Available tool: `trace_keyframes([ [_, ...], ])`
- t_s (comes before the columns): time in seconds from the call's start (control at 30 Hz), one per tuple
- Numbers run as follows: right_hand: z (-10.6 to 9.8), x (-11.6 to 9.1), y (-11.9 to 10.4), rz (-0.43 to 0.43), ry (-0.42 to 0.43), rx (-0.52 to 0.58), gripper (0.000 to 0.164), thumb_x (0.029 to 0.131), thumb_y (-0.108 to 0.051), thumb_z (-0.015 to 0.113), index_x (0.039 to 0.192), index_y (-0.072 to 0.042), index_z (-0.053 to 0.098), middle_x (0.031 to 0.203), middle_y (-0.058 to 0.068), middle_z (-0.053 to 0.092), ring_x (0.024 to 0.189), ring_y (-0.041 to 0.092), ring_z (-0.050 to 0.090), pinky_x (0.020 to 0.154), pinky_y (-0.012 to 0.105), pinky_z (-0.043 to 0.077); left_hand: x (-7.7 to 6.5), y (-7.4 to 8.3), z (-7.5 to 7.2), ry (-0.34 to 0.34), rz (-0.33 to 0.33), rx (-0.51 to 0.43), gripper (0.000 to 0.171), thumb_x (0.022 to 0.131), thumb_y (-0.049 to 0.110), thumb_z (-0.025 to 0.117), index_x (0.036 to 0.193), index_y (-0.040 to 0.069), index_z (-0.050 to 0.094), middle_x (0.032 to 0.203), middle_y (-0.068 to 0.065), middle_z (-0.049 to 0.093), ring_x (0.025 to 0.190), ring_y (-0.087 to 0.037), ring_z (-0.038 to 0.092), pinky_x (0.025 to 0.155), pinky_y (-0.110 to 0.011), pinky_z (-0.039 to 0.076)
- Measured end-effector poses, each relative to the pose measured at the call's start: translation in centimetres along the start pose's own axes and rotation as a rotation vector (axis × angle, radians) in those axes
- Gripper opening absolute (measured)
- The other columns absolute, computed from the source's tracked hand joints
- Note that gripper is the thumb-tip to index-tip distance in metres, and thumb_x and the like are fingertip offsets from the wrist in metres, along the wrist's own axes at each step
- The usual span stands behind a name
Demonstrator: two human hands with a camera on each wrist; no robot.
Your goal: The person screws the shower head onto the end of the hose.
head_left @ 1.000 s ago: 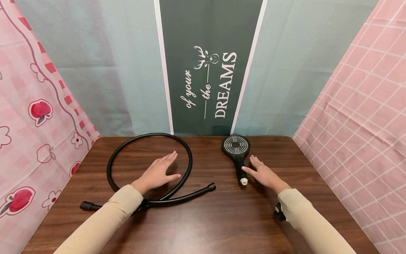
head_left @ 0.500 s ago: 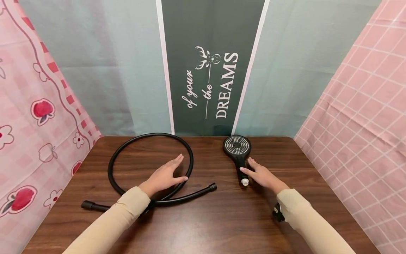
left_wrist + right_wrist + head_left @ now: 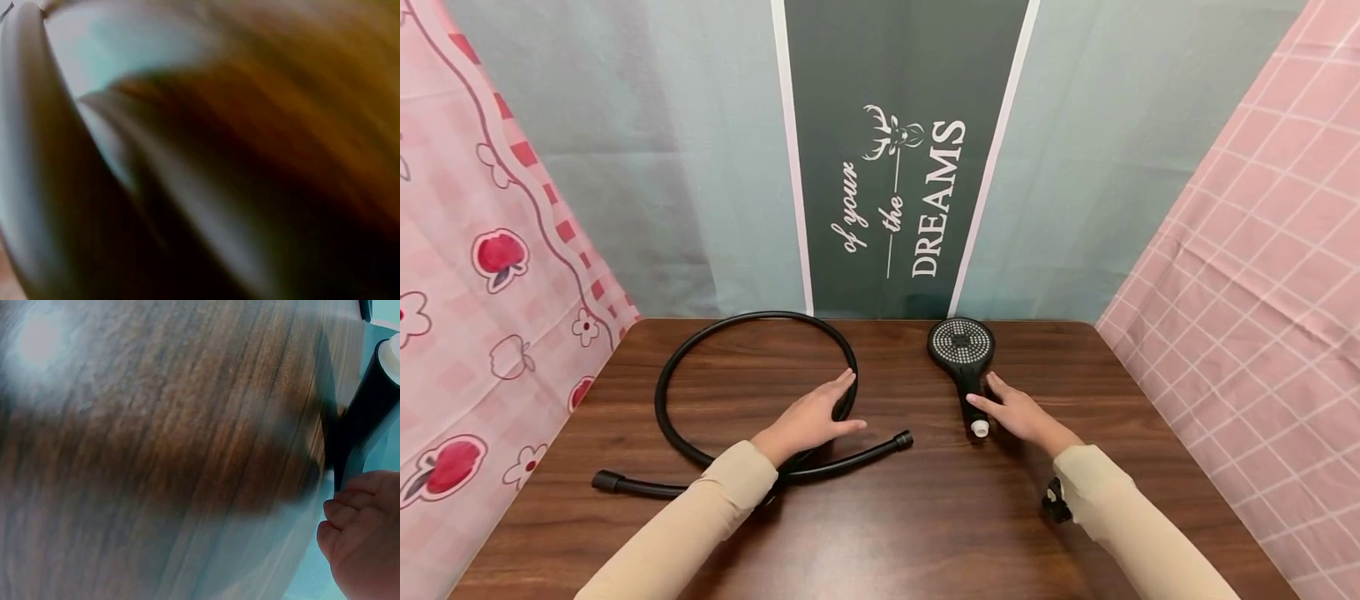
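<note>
A black shower head (image 3: 961, 343) lies face up on the table, its white threaded end (image 3: 980, 428) toward the front. My right hand (image 3: 1021, 414) is at its handle, the thumb over the top and the straight fingers along the right side. In the right wrist view the fingers (image 3: 350, 512) meet the black handle (image 3: 362, 415). Left of it lies a black shower hose (image 3: 664, 367) in one big loop. My left hand (image 3: 808, 421) is over the loop's right side, fingers straight and thumb spread; whether it touches the hose is hidden. The left wrist view is blurred.
The hose's ends, a wide connector (image 3: 607, 481) at the left and a smaller connector (image 3: 903, 439) near the middle, lie on the brown wooden table (image 3: 880, 533). Pink cloths (image 3: 1247, 250) hang on both sides, and a grey-green cloth (image 3: 715, 167) hangs behind.
My left hand has moved right across the hose loop toward its right side. My right hand has shifted slightly left, its thumb now over the shower head's handle.
</note>
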State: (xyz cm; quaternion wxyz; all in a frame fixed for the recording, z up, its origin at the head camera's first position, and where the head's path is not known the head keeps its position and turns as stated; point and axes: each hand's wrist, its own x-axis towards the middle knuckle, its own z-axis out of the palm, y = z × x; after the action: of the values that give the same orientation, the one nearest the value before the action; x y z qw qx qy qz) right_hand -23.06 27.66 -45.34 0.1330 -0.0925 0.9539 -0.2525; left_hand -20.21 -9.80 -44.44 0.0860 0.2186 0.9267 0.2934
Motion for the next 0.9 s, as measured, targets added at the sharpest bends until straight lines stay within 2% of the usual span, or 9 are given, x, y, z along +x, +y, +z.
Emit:
trace_keyframes([
  [0.23, 0.0, 0.0, -0.2, 0.046, -0.029, 0.041, 0.096, 0.097, -0.07, 0.036, 0.158, 0.0, 0.011, 0.165, 0.024, 0.007, 0.149, 0.047, 0.017, 0.116, 0.064, 0.021, 0.3, 0.8, 0.7, -0.021, 0.042, 0.011, 0.087, 0.09, 0.049, 0.069, 0.156, 0.009, 0.03, 0.164, -0.007, 0.026, 0.148, -0.032, 0.033, 0.116, -0.051, 0.033],
  [0.4, 0.1, 0.0, -0.2, 0.036, -0.028, 0.034, 0.093, 0.098, -0.068, 0.037, 0.158, -0.001, 0.011, 0.165, 0.024, 0.008, 0.149, 0.047, 0.017, 0.116, 0.064, 0.022, 0.3, 1.0, 1.0, -0.032, 0.04, -0.003, 0.083, 0.091, 0.048, 0.068, 0.155, 0.009, 0.033, 0.163, -0.007, 0.029, 0.148, -0.032, 0.033, 0.117, -0.051, 0.032],
  [0.67, 0.1, -0.1, -0.4, 0.051, -0.039, 0.057, 0.092, 0.097, -0.067, 0.041, 0.159, -0.005, 0.014, 0.164, 0.024, 0.016, 0.147, 0.048, 0.023, 0.114, 0.063, 0.027, 0.3, 1.5, 1.5, -0.06, 0.052, 0.001, 0.082, 0.09, 0.05, 0.068, 0.154, 0.009, 0.037, 0.161, -0.009, 0.035, 0.147, -0.031, 0.036, 0.116, -0.05, 0.034],
  [0.9, 0.0, 0.0, -0.5, 0.078, -0.021, 0.109, 0.092, 0.096, -0.067, 0.044, 0.159, -0.006, 0.016, 0.16, 0.028, 0.023, 0.145, 0.048, 0.028, 0.113, 0.062, 0.031, 0.3, 2.5, 1.8, -0.08, 0.108, 0.018, 0.082, 0.09, 0.049, 0.069, 0.151, 0.003, 0.04, 0.158, -0.012, 0.04, 0.146, -0.031, 0.037, 0.115, -0.047, 0.037],
])
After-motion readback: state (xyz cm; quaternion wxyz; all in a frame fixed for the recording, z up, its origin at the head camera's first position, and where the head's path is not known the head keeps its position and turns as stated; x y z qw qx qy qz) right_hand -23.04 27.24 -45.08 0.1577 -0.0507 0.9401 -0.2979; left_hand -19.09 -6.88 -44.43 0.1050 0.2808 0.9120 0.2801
